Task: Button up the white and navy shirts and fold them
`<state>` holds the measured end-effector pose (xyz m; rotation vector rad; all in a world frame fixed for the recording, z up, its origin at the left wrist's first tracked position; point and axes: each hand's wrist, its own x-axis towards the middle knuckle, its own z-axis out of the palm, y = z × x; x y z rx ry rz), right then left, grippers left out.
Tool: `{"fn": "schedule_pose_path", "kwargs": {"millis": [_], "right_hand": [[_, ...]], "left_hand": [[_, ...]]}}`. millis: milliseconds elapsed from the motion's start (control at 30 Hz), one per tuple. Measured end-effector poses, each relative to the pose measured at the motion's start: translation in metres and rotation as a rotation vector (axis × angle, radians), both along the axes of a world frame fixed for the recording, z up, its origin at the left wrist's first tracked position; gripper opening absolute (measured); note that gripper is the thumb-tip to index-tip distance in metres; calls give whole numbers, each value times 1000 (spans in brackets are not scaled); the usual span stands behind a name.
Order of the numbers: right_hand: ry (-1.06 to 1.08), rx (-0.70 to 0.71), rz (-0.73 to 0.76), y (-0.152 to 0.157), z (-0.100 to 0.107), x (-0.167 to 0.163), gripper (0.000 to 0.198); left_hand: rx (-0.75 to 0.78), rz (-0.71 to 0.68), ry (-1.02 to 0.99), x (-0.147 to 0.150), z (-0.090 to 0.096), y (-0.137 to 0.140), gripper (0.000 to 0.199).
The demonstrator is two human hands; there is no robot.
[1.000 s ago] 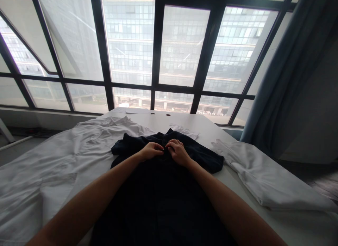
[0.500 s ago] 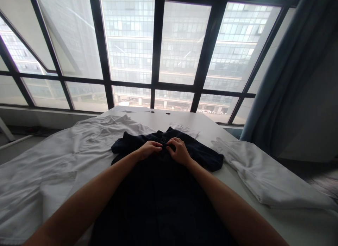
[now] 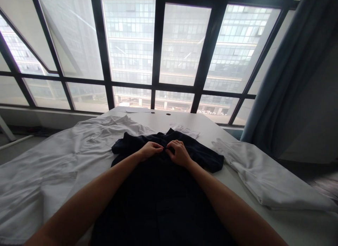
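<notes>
The dark garment [image 3: 196, 147] lies on the white surface [image 3: 190, 120] directly ahead of me, collar end away from me, one short sleeve out to each side; I judge it is laid this way so that its middle line falls within equal reach of both hands; its near edge merges with darkness towards my body, and I cannot tell where it ends. My left hand [image 3: 151, 150] is closed to a pinch, thumb against forefinger, on cloth at that middle line; my right hand [image 3: 178, 153] is nearly closed, fingers curled over, fingertips at the same spot; the exact part gripped is too small and dark to tell; meeting there, the two hands probably steady the cloth between them. Both forearms run forward and inward, wrists low over the garment; white cloth [image 3: 87, 143] lies to the left, folded white fabric [image 3: 271, 179] to the right, well apart from my hand.
</notes>
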<state>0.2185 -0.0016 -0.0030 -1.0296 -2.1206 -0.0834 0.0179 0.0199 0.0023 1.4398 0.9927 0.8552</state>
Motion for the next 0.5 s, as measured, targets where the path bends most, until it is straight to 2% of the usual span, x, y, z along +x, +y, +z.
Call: {"fn": "schedule_pose_path", "kwargs": {"millis": [167,367,500], "right_hand": [[-22,15,-34,-1,0,-1,5],[-26,23,-48,-2,0,-2,5],[-20,24,-41,-3,0,-3,4]], "left_hand": [[44,15,20,3,2,-4,41],[158,105,121,10,0,-5,31],[156,139,124,11,-4,-3,29]]}}
